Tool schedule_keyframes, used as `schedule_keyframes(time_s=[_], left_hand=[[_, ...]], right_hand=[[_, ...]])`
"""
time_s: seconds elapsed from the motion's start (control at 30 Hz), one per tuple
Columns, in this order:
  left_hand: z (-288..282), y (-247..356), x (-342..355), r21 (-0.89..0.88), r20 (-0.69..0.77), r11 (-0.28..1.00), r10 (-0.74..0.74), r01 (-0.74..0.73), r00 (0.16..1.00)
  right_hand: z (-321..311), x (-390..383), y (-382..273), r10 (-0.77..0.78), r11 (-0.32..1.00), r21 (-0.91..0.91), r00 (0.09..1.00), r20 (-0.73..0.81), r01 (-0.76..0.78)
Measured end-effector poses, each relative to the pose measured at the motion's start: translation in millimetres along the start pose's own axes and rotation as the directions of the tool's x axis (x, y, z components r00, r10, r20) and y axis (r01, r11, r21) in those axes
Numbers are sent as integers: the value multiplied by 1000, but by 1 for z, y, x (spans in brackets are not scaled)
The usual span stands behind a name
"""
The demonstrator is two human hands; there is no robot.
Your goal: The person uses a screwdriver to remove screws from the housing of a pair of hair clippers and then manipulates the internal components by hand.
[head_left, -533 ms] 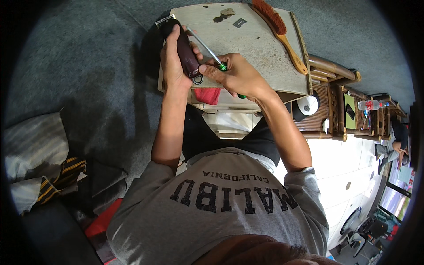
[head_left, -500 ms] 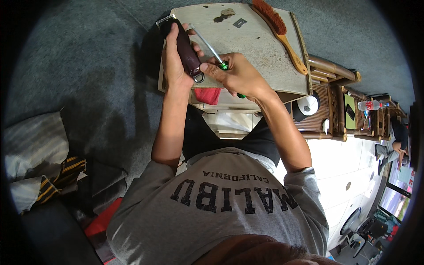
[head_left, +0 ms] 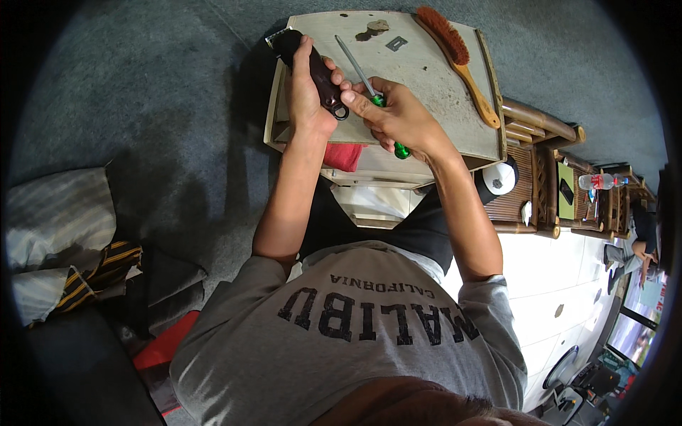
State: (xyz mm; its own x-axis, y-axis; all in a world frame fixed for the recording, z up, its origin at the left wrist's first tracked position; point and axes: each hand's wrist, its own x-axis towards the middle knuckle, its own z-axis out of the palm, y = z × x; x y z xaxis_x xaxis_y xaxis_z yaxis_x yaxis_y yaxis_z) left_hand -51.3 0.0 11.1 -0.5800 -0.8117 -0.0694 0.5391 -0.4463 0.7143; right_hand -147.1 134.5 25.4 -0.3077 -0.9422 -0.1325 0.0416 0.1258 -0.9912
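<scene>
My left hand (head_left: 307, 96) is wrapped round a dark hair clipper (head_left: 320, 77), its metal blade end pointing up and to the left, its hanging ring at the lower end. In my right hand (head_left: 401, 121) is a screwdriver (head_left: 355, 62) with a green handle and a bare metal shaft that points up and left. The right thumb reaches close to the clipper's lower end; I cannot tell whether it touches. Both hands are above the near part of a worn, pale wooden table (head_left: 444, 131). A small flat metal piece (head_left: 396, 44), likely a clipper blade, lies there.
A wooden-handled brush (head_left: 465, 67) with reddish bristles lies along the table's right side. Below the top, a red cloth (head_left: 344, 156) shows in an opening. Bamboo benches (head_left: 524, 186) at right hold a cap (head_left: 501, 177) and a bottle (head_left: 599, 182). Another person (head_left: 639, 245) sits far right.
Clipper, hands and table all appear shifted slightly right in view. The right hand has turned the screwdriver a little, and its fingers have drawn slightly away from the clipper's ring end.
</scene>
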Motion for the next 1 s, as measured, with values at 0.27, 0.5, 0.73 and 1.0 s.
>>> schedule_keyframes(time_s=[0.27,0.5,0.73,1.0], left_hand=[[-7,6,6,95,-26,995,44,-42,999],[-4,8,-1,283,18,945,163,-162,986],[-6,3,-1,330,32,928,173,-174,984],[-7,2,1,378,46,909,173,-177,984]], right_hand=[[-30,-17,3,44,975,220,997,-68,-28],[-70,-53,11,-414,755,-554,910,13,351],[-70,-56,11,-444,664,-649,894,56,371],[-68,-57,6,-384,678,-667,923,38,310]])
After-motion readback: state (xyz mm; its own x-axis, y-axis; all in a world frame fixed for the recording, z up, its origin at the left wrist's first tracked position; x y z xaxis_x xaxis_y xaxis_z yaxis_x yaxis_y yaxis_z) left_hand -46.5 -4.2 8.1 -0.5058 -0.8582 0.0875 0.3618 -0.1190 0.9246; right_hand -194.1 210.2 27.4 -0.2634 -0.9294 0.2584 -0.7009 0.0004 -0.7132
